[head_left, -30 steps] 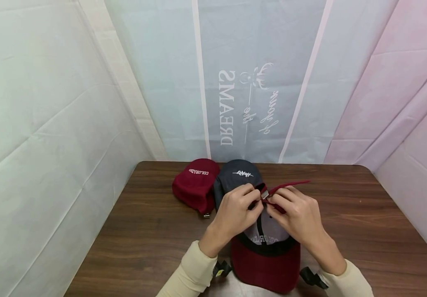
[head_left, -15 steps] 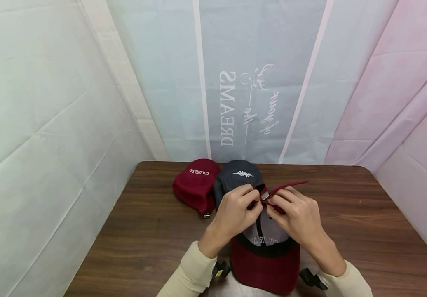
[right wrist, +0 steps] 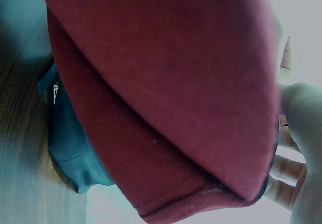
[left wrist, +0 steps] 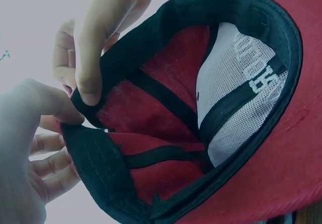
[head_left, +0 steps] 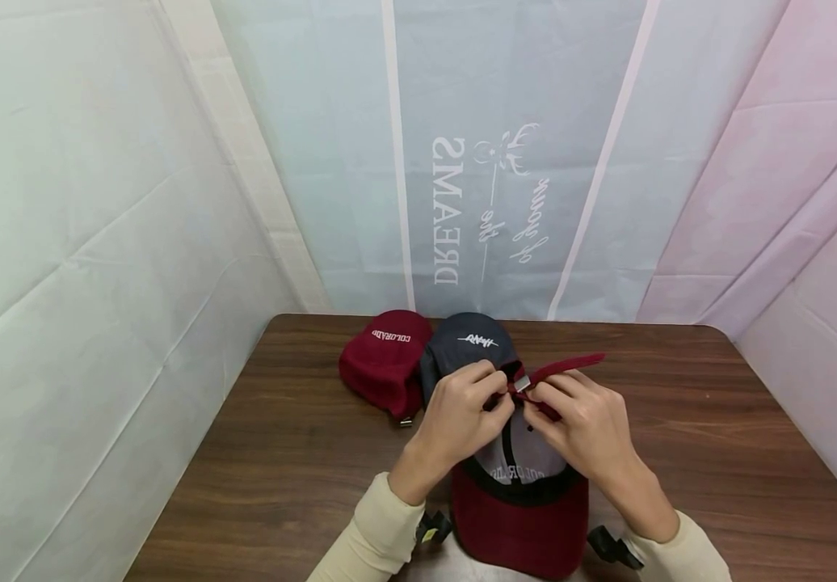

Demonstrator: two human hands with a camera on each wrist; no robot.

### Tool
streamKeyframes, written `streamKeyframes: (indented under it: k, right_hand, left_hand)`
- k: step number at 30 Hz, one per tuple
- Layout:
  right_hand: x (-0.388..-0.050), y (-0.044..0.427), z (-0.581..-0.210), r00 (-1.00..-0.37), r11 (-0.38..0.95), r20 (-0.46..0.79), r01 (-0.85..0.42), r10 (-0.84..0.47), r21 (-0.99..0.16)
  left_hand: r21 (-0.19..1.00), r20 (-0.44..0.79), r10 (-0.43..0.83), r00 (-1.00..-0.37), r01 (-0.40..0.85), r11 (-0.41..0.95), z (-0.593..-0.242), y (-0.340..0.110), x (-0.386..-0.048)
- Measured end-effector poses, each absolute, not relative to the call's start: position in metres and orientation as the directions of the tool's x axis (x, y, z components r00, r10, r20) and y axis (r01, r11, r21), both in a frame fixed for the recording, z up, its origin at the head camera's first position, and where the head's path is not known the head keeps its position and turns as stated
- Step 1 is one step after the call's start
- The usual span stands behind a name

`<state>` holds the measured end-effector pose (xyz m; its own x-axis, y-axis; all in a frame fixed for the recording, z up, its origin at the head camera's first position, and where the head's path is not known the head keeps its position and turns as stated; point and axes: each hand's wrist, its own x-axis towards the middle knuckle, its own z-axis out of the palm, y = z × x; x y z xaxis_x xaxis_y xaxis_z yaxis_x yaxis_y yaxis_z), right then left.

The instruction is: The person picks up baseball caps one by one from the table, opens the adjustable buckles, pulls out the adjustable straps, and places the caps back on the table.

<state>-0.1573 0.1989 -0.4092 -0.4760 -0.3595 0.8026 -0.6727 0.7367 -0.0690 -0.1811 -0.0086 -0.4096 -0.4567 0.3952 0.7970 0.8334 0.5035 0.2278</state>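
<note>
An upturned dark red baseball cap (head_left: 523, 529) lies between both hands, its brim towards the body. My left hand (head_left: 458, 416) pinches the back edge of that cap beside a small metal buckle (head_left: 522, 384). Opposite it, my right hand (head_left: 584, 414) pinches the strap side, fingers curled. A loose end of red strap (head_left: 571, 367) sticks out to the right past the buckle. In the left wrist view, the cap's black sweatband (left wrist: 95, 158) and white mesh (left wrist: 234, 98) front lining show. The right wrist view is mostly filled by red cloth (right wrist: 166, 83); the exact fingertip contact is hidden.
Another red cap (head_left: 385, 364) with white lettering lies at the back of the wooden table (head_left: 302, 485). Beside it is a dark navy cap (head_left: 462, 343), partly behind the left hand. A printed cloth (head_left: 491, 81) hangs behind the table.
The buckle has shifted slightly to the right, and the loose strap end now shows more of its flat side. Both hands keep nearly the same place and grip.
</note>
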Motion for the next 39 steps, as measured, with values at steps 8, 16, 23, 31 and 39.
streamKeyframes:
  k: [8, 16, 23, 31, 39]
  right_hand:
    - [-0.157, 0.198, -0.407, -0.496, 0.742, 0.791, -0.665, -0.358, -0.082]
    - [-0.157, 0.197, -0.407, -0.485, 0.732, 0.798, -0.677, -0.356, -0.085]
    - [-0.157, 0.197, -0.407, -0.487, 0.729, 0.794, -0.679, -0.364, -0.083]
    - [-0.157, 0.196, -0.406, -0.49, 0.732, 0.789, -0.677, -0.37, -0.077]
    - [-0.159, 0.195, -0.407, -0.478, 0.723, 0.796, -0.687, -0.371, -0.075]
  left_hand:
    - [0.239, 0.796, 0.386, -0.466, 0.828, 0.507, -0.409, -0.012, -0.182]
    - [0.234, 0.799, 0.387, -0.461, 0.83, 0.506, -0.41, -0.013, -0.182]
    - [0.214, 0.807, 0.39, -0.443, 0.835, 0.507, -0.409, -0.015, -0.182]
    - [0.217, 0.808, 0.385, -0.446, 0.832, 0.51, -0.409, -0.017, -0.182]
    - [0.227, 0.801, 0.386, -0.457, 0.829, 0.511, -0.41, -0.02, -0.182]
